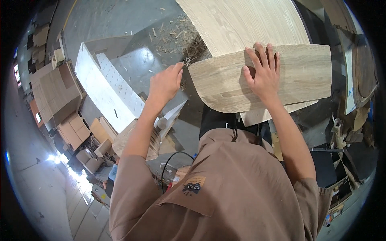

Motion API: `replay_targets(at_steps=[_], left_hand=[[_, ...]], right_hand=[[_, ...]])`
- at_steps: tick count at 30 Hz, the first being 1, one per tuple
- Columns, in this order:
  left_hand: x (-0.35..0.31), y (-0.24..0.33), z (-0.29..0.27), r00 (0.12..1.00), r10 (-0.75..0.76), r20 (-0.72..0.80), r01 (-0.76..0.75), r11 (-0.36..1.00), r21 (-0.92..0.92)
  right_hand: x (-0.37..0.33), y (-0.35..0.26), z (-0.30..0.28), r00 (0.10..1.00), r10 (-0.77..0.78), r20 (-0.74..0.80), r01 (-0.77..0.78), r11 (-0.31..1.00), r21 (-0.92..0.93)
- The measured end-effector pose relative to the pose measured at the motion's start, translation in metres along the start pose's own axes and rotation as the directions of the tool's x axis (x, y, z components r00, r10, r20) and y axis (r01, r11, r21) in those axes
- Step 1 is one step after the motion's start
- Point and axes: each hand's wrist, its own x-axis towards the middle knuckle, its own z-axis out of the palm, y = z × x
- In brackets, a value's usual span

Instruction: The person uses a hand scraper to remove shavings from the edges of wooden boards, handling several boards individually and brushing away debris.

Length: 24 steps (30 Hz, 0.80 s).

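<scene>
A wood-grain board [225, 86] with a rounded near-left corner lies in front of me. My right hand [263, 76] rests flat on its top, fingers spread. At the board's far-left corner, my left hand [165, 82] is closed, thumb and fingers pressed together. A thin pale curl [187, 60] shows by its fingertips; whatever the hand holds is too small to make out. Under the board's far edge, a larger pale wood-grain panel [249, 24] stretches away. Another pale piece [255, 117] sticks out below its near edge.
Thin shavings [173, 36] litter the grey floor beyond my left hand. To the left stands a white panel structure [106, 88], with cardboard boxes [74, 130] farther out. A black cable [164, 172] loops beside my body. Leaning boards [349, 76] stand at right.
</scene>
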Motion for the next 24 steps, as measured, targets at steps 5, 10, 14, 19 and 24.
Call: replay_targets(at_steps=[5,10,14,19,24], left_hand=[[0.005,-0.006,-0.001,0.995,0.065,0.072,-0.078,0.98,0.184],[0.013,-0.013,-0.008,0.982,0.141,0.127,-0.162,0.972,0.17],[0.016,-0.01,-0.012,0.97,0.143,0.195,-0.184,0.959,0.214],[0.021,-0.009,-0.012,0.965,0.133,0.228,-0.186,0.956,0.226],[0.023,-0.007,-0.017,0.955,0.118,0.271,-0.191,0.946,0.262]], right_hand=[[0.001,-0.002,-0.001,1.0,-0.001,-0.004,0.001,1.0,0.003],[0.0,-0.001,0.0,1.0,0.008,0.006,-0.008,1.0,-0.006],[0.0,-0.001,0.0,1.0,0.011,0.009,-0.011,1.0,0.003],[0.0,0.001,0.002,1.0,0.011,0.002,-0.011,1.0,0.014],[0.0,0.002,0.004,1.0,0.0,-0.011,0.0,1.0,0.018]])
